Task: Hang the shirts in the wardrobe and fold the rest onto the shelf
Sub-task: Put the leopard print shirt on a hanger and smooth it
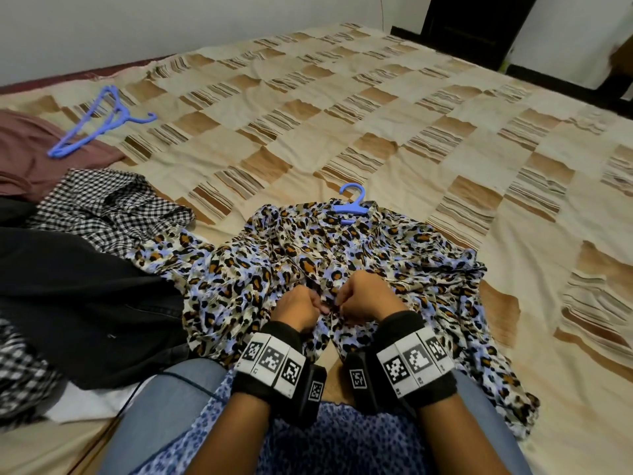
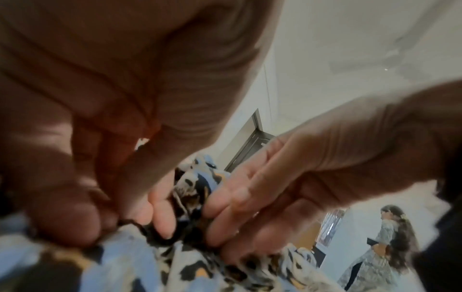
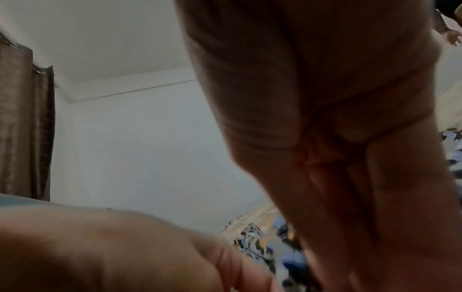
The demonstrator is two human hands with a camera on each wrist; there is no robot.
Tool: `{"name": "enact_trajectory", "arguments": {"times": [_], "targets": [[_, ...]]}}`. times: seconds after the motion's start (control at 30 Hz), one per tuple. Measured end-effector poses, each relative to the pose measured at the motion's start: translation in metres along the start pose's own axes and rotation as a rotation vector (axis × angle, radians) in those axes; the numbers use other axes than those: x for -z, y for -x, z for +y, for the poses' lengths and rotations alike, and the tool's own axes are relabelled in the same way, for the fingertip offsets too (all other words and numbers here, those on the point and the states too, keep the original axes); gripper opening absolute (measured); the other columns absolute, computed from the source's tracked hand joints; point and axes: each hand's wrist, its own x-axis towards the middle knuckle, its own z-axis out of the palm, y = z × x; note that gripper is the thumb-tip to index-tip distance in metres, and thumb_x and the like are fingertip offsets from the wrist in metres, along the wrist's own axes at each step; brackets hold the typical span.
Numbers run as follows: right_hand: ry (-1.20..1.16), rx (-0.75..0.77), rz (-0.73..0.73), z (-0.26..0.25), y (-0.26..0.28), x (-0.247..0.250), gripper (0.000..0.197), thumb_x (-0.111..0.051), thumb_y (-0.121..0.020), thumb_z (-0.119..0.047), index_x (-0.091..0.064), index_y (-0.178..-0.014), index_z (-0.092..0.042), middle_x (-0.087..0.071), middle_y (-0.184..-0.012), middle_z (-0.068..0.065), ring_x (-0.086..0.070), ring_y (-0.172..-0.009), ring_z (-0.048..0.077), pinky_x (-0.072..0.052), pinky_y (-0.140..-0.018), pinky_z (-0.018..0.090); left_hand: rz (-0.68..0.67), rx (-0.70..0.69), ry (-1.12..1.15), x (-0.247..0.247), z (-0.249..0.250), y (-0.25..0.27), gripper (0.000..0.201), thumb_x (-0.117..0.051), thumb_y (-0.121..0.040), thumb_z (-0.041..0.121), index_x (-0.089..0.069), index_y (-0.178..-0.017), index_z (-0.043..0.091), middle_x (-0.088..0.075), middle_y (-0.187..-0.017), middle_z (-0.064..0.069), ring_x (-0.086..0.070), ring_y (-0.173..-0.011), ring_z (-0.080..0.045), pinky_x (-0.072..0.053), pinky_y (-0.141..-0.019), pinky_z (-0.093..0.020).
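Your left hand (image 1: 301, 305) and right hand (image 1: 363, 293) both pinch the leopard shirt (image 1: 394, 255) front. The blue hanger (image 1: 352, 204) lies beyond your grip, inside the collar.

A checked bedspread (image 1: 376, 132) covers the bed.

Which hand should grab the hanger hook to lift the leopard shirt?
Probably the right hand. Both hands pinch the shirt front, but the hook lies up and slightly nearer the right one; the left hand sits farther across.

Home bedroom.
Bed (image 1: 394, 132) with checked beige bedspread, strewn clothes (image 1: 102, 207), blue hangers (image 1: 92, 125), curtain (image 3: 22, 122), white walls.
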Motion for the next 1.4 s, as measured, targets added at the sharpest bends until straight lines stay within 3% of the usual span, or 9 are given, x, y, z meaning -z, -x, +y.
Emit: {"name": "enact_trajectory", "arguments": {"times": [0.1,0.23,0.43,0.77,1.0,1.07,1.17,1.3,1.4], "targets": [[0.053,0.030,0.155,0.000,-0.005,-0.001,0.035,-0.053,-0.089,0.002,-0.062,-0.121,-0.010,-0.060,-0.124,0.011,-0.056,-0.115,0.026,-0.045,-0.101,0.039,-0.016,-0.064,0.043,-0.001,0.001,-0.001,0.039,-0.048,-0.087,-0.009,-0.067,-0.094,0.023,-0.056,-0.121,0.006,-0.055,-0.108,-0.017,-0.046,-0.087,-0.028],[0.074,0.007,0.235,0.003,-0.016,0.000,0.028,-0.055,-0.087,0.003,-0.065,-0.112,-0.007,-0.064,-0.114,0.010,-0.057,-0.111,0.024,-0.046,-0.099,0.035,0.123,-0.067,0.051,-0.007,-0.002,-0.007,0.019,-0.055,-0.090,0.006,-0.057,-0.085,0.024,-0.062,-0.115,-0.001,-0.057,-0.103,-0.017,-0.045,-0.091,-0.029],[0.278,-0.040,0.109,-0.008,-0.034,-0.007,0.030,-0.069,-0.083,-0.009,-0.060,-0.110,-0.002,-0.061,-0.115,0.012,-0.058,-0.110,0.027,-0.049,-0.095,0.034,0.133,-0.101,-0.107,-0.010,-0.001,-0.011,0.026,-0.050,-0.094,0.017,-0.058,-0.118,0.018,-0.059,-0.118,-0.007,-0.056,-0.107,-0.025,-0.047,-0.092,-0.036],[0.440,-0.015,-0.043,-0.013,-0.037,-0.001,0.051,-0.067,-0.084,-0.013,-0.048,-0.130,-0.001,-0.051,-0.132,0.016,-0.050,-0.122,0.029,-0.043,-0.101,0.036,0.175,-0.104,-0.037,-0.019,0.001,-0.016,0.017,-0.073,-0.077,0.023,-0.056,-0.075,0.026,-0.067,-0.088,0.002,-0.062,-0.090,-0.019,-0.050,-0.080,-0.031],[0.126,0.077,0.195,0.000,-0.006,0.049,0.007,-0.060,-0.085,-0.002,-0.066,-0.082,0.000,-0.065,-0.089,0.012,-0.061,-0.084,0.023,-0.052,-0.087,0.036,0.197,-0.164,-0.099,-0.023,0.000,-0.008,0.009,-0.066,-0.084,0.028,-0.058,-0.080,0.028,-0.066,-0.092,0.002,-0.060,-0.093,-0.019,-0.042,-0.076,-0.028],[0.070,0.144,0.216,-0.002,0.005,0.059,0.024,-0.064,-0.084,-0.007,-0.057,-0.062,-0.010,-0.055,-0.067,0.005,-0.051,-0.063,0.014,-0.051,-0.076,0.033,0.189,-0.181,-0.102,-0.022,0.001,-0.004,0.012,-0.066,-0.085,0.028,-0.056,-0.079,0.027,-0.064,-0.088,0.003,-0.061,-0.093,-0.019,-0.041,-0.073,-0.027],[-0.020,0.190,0.207,-0.005,0.019,0.061,0.024,-0.065,-0.087,-0.016,-0.062,-0.063,-0.015,-0.051,-0.059,-0.004,-0.043,-0.052,0.004,-0.039,-0.056,0.017,0.179,-0.213,-0.019,-0.014,0.002,0.003,0.014,-0.069,-0.083,0.027,-0.057,-0.075,0.025,-0.062,-0.083,0.004,-0.061,-0.087,-0.019,-0.046,-0.074,-0.028],[-0.075,0.209,0.184,-0.010,0.033,0.065,0.021,-0.060,-0.090,-0.012,-0.066,-0.071,-0.012,-0.054,-0.064,-0.006,-0.047,-0.057,0.002,-0.038,-0.055,0.013,0.216,-0.299,0.335,0.017,0.006,0.028,0.019,-0.074,-0.078,0.018,-0.061,-0.066,0.022,-0.058,-0.065,0.010,-0.055,-0.061,-0.004,-0.046,-0.068,-0.018],[-0.192,0.251,0.107,-0.017,0.045,0.063,0.027,-0.059,-0.089,-0.004,-0.057,-0.065,-0.016,-0.054,-0.068,-0.005,-0.050,-0.058,0.004,-0.042,-0.049,0.010,0.208,-0.290,0.586,0.031,0.004,0.051,0.016,-0.075,-0.077,0.013,-0.065,-0.066,0.018,-0.067,-0.077,0.004,-0.061,-0.070,-0.008,-0.052,-0.069,-0.024]]}}
